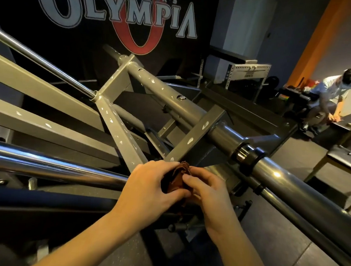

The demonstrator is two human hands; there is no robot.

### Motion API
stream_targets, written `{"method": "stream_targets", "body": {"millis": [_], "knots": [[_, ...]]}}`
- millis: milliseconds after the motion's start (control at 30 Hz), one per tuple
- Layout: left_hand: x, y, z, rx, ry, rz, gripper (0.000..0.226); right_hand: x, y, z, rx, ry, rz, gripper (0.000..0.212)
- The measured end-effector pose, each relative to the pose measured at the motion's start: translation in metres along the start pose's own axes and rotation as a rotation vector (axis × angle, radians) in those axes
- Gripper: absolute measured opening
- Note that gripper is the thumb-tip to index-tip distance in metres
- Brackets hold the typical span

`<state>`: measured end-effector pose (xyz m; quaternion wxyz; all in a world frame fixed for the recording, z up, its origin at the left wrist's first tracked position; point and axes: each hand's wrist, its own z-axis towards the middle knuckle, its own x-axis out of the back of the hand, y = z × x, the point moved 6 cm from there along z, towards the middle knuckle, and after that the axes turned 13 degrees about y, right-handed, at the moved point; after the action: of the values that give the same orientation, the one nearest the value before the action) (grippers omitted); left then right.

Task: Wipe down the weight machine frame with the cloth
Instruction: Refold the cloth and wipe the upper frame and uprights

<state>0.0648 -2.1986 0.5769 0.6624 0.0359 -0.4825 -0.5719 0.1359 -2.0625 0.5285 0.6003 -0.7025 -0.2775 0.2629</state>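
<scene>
Head view, gym floor.
- Cloth point(177, 177): brown, bunched into a wad, centre of view, held between both hands.
- Left hand point(152, 185): fingers curled round the left side of the cloth, thumb closing on its near edge.
- Right hand point(207, 194): thumb and forefinger pinching the cloth's right side, other fingers curled beneath.
- Weight machine frame point(117, 126): grey painted steel members with many pale chips in the paint. Two members meet in a V just beyond the cloth. Cannot tell whether cloth touches metal there.
- Chrome bar point(43, 165): runs in from the left, ends behind the left hand.
- Thick tube point(292, 176): crosses diagonally from far centre to near right, with a dark collar midway.
- Far wall: black banner point(116, 12) lettered "OLYMPIA".
- Far right: second person point(329, 91) bent over a low black platform.
</scene>
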Motion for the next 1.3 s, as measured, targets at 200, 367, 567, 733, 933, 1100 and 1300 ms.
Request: {"method": "stream_targets", "body": {"millis": [200,367,567,733,933,1100,1300], "knots": [[0.016,-0.005,0.022,0.238,0.052,-0.334,0.023,0.004,-0.042,-0.002,0.178,-0.153,-0.087,0.035],[0.026,-0.004,0.056,0.412,0.014,-0.634,0.019,0.003,-0.077,0.006,0.329,-0.118,-0.165,0.023],[0.029,0.002,0.086,0.292,0.154,-0.412,0.026,0.001,-0.103,0.021,0.473,0.05,-0.227,0.007],[0.019,0.012,0.092,0.116,0.219,-0.301,0.016,0.002,-0.125,0.031,0.592,0.174,-0.31,0.007],[0.019,0.014,0.109,0.089,0.199,-0.271,0.045,0.003,-0.152,0.048,0.407,0.032,-0.316,0.011],[0.01,0.008,0.125,0.12,0.234,-0.269,0.031,0.01,-0.191,0.071,0.447,0.06,-0.518,0.01],[-0.012,0.02,0.148,0.074,0.207,-0.286,0.03,0.04,-0.192,0.13,0.615,-0.077,-1.166,0.062]]}}
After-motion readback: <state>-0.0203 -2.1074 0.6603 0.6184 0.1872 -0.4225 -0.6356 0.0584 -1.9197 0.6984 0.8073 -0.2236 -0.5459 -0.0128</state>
